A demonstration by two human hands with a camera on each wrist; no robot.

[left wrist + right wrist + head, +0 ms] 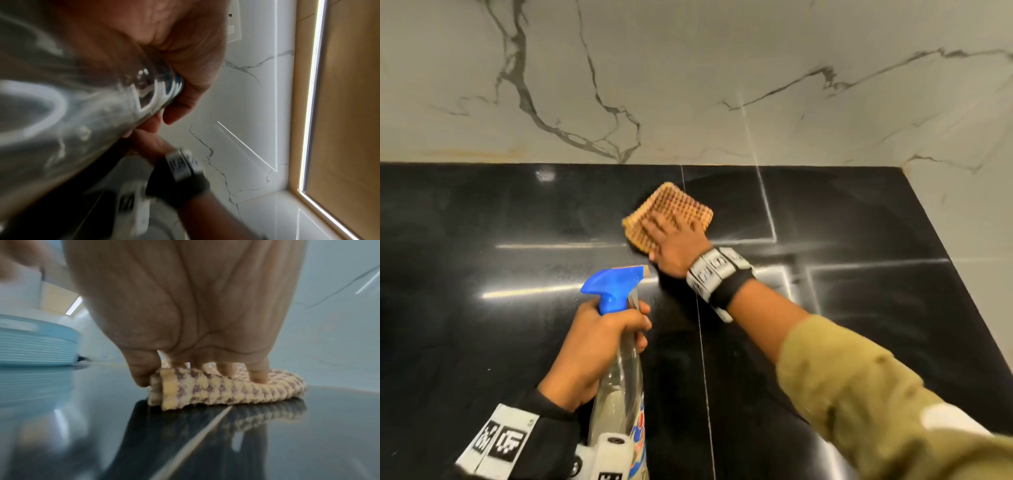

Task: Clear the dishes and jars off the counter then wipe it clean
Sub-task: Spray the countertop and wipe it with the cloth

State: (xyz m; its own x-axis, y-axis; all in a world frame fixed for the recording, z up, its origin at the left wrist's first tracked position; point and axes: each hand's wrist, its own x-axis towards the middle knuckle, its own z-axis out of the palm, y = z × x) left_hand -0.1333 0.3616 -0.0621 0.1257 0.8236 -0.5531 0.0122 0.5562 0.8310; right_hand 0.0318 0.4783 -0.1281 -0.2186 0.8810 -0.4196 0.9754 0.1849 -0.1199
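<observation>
A folded yellow-and-brown checked cloth lies on the glossy black counter near the back wall. My right hand presses down flat on it, and in the right wrist view the fingers lie on top of the cloth with the thumb against its left edge. My left hand grips the neck of a clear spray bottle with a blue trigger head, held above the counter's front part. In the left wrist view the bottle fills the left side under my left hand.
A white marble wall runs behind the counter and turns a corner at the right. A pale blue ribbed round object shows blurred at the left. A wall socket and a lit wooden panel stand at the side.
</observation>
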